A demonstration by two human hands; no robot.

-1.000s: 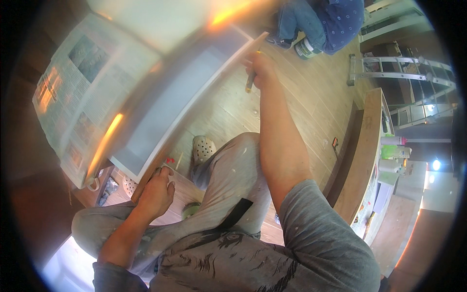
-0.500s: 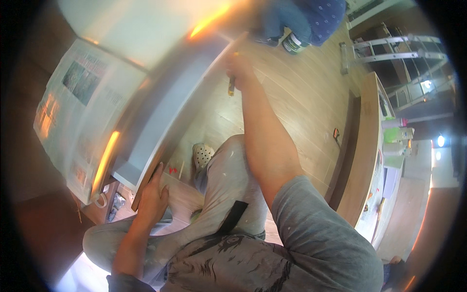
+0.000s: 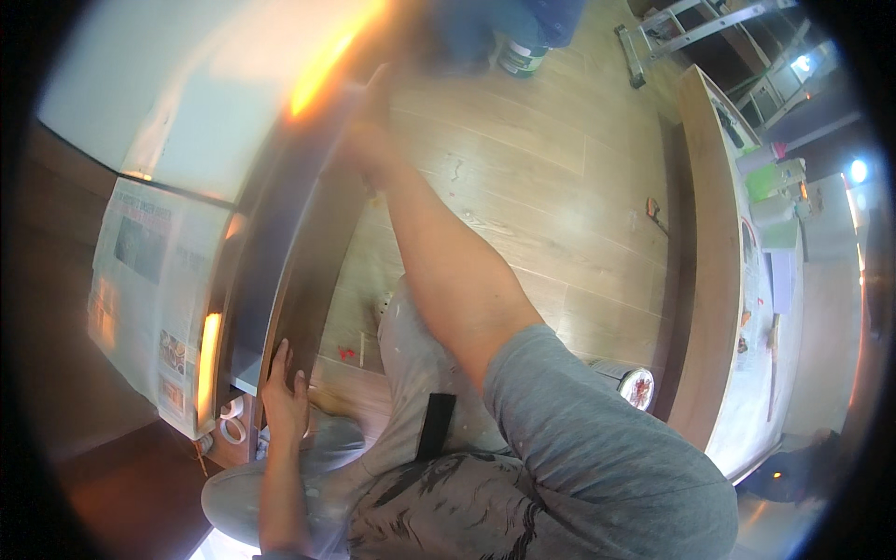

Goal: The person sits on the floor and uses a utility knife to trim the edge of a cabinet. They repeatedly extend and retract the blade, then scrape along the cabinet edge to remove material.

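A long open drawer [image 3: 303, 238] with a wood-toned front stretches away at the left. My left hand [image 3: 285, 401] lies against the near end of its front panel, fingers stretched out and open. At the drawer's far part is my right hand [image 3: 367, 154], smeared by motion and reaching across its top edge. A small tool with a yellow-and-dark handle was plain in it just before; now only a faint bit shows under the hand, and its working end is hidden.
Newspaper sheets [image 3: 140, 271] cover the cabinet top beside the drawer. Ahead are another person's blue clothes [image 3: 551, 19] and a tub [image 3: 521, 58]. A metal ladder [image 3: 691, 37], an orange-and-black tool [image 3: 656, 213], a round can [image 3: 637, 387] and a long wooden unit [image 3: 695, 280] lie rightward.
The view has shifted, so the floor and wooden unit sit differently in it. My right hand has moved left onto the drawer's edge. My left hand stays at the near end.
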